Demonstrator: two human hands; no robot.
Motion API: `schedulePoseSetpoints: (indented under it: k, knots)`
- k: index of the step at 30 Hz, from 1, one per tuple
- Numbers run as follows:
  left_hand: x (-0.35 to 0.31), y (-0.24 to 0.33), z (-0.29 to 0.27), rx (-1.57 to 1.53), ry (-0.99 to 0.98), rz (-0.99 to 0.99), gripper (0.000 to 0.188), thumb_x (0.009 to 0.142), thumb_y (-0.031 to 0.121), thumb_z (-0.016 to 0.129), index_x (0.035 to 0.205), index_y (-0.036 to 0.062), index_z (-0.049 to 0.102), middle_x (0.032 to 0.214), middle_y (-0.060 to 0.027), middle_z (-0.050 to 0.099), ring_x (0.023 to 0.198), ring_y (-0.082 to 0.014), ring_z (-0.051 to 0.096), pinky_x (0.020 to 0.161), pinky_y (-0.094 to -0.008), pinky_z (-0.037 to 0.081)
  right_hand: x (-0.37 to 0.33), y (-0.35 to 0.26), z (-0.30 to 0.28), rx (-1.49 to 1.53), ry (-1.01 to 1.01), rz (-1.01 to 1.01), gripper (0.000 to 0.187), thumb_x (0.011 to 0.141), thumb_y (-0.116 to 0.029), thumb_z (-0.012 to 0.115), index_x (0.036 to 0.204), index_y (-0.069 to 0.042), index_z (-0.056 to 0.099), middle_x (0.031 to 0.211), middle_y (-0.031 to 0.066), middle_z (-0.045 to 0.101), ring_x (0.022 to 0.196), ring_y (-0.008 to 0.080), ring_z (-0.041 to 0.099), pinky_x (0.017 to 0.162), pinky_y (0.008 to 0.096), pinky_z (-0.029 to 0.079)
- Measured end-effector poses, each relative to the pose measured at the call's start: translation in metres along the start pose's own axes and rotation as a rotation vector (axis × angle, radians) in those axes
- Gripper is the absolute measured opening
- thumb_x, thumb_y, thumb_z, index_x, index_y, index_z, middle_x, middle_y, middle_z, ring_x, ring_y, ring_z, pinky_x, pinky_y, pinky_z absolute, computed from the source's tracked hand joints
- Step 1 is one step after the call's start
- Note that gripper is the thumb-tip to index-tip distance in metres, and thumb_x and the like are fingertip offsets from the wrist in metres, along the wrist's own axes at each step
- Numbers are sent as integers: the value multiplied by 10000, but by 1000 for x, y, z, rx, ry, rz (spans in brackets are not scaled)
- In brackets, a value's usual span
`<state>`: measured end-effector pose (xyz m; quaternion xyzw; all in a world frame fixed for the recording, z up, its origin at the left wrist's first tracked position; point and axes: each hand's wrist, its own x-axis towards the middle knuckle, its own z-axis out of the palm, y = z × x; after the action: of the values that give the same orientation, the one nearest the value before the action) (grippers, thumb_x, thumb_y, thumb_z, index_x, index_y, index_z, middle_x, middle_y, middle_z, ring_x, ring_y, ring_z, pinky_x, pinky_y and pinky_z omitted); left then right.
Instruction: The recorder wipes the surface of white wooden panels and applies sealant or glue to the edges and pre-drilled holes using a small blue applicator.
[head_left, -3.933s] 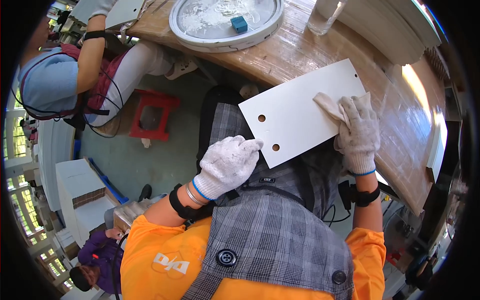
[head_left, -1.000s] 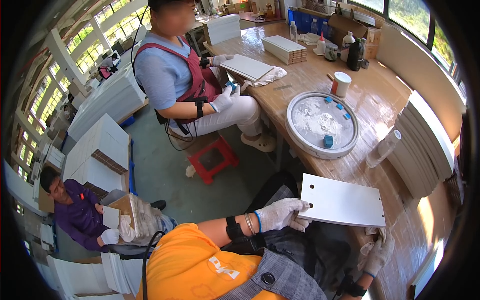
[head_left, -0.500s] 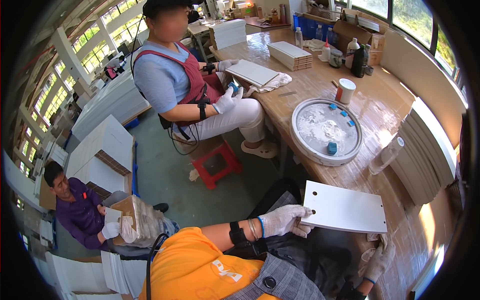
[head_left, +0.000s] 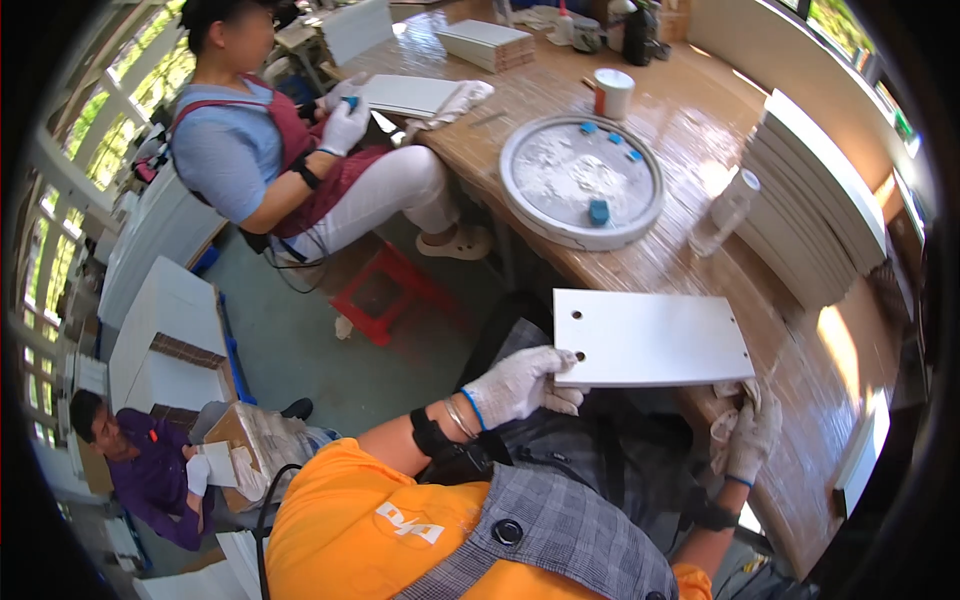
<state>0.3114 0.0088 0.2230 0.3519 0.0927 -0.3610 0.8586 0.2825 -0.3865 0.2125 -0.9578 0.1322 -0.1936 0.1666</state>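
Note:
A flat white panel point(head_left: 655, 335) with a few dark holes near its ends lies tilted over my lap, by the table edge. My left hand point(head_left: 525, 385), in a white knitted glove, is closed on its left near corner, fingers beneath and thumb close to a hole. At the right near corner my right hand point(head_left: 755, 437), also gloved, is closed around a pale cloth point(head_left: 722, 432). The cloth touches the panel's edge there. The fingertips of my right hand are partly hidden by the cloth.
A round grey tray point(head_left: 520, 205) with white powder and several blue blocks stands on the film-covered table point(head_left: 690, 125). Close by are a white tub point(head_left: 613, 93), a clear bottle point(head_left: 725, 212) and stacked panels point(head_left: 815, 200). Across sits a co-worker point(head_left: 240, 150); a red stool point(head_left: 390, 295) stands below.
My view has swung, so the scene sits further left and mostly higher. My right hand with the cloth has come up against the panel's right near corner. The left hand keeps its hold.

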Motion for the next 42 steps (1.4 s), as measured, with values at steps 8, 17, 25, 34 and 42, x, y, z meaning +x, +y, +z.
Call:
schedulePoseSetpoints:
  k: [8,17,25,34,42]
  knots:
    - [-8,8,4,56,174,35,421,932,246,516,1177,-96,514,937,-241,648,706,-269,676,660,-374,605,6,-24,3,-29,40,22,369,799,-120,642,1167,-90,657,1112,146,647,1025,333,591,912,412,464]
    - [-8,4,7,96,177,38,433,935,256,510,1190,-94,506,934,-243,645,712,-263,675,666,-372,602,1,-18,-2,-21,41,45,370,796,-119,656,1166,-99,659,1115,142,646,1028,331,592,913,409,466]
    - [-7,8,14,73,152,12,437,978,313,455,1217,-50,501,990,-235,639,755,-246,676,701,-367,597,4,-14,-1,-48,5,32,381,823,-145,648,1203,-109,642,1118,148,637,1051,331,584,910,415,466]
    - [-4,6,5,73,114,3,513,999,396,406,1280,-31,455,991,-208,619,736,-238,629,658,-348,582,3,-14,2,-47,17,25,398,825,-122,628,1223,-118,636,1100,152,631,1035,335,584,910,415,463]
    - [4,-1,-8,195,73,-19,582,1007,482,351,1361,21,395,1127,-214,609,867,-296,668,675,-414,609,4,-12,3,-43,-13,29,386,835,-121,622,1219,-92,633,1095,153,634,1027,329,590,918,403,462]
